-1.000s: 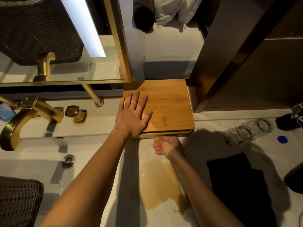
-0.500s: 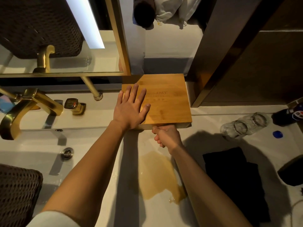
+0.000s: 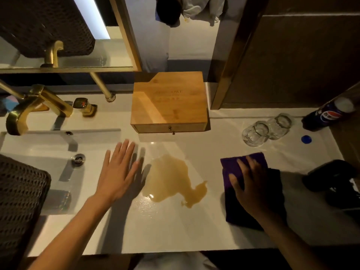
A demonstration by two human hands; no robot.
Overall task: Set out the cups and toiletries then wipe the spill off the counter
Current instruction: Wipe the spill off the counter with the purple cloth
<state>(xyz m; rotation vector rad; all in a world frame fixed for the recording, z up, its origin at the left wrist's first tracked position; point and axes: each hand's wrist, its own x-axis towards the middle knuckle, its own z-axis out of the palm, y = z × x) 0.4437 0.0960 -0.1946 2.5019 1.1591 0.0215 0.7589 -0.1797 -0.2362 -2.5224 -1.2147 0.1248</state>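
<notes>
Wiping has yet to start: right hand (image 3: 251,184) flat on the cloth (image 3: 233,207), left hand (image 3: 116,170) spread empty, spill (image 3: 171,178) untouched, glasses (image 3: 265,129) set out.

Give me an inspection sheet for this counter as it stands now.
Surface: white counter, with a brown spill in the middle.
Job's things: purple cloth right of the spill; two glasses lying on their sides; wooden box with its drawer shut.
Clutter: cola bottle, blue cap, dark object at right.
Hands: left hand open, flat beside the spill; right hand flat on the cloth.
Cables: nothing seen.
Surroundings: sink, gold tap, mirror.
</notes>
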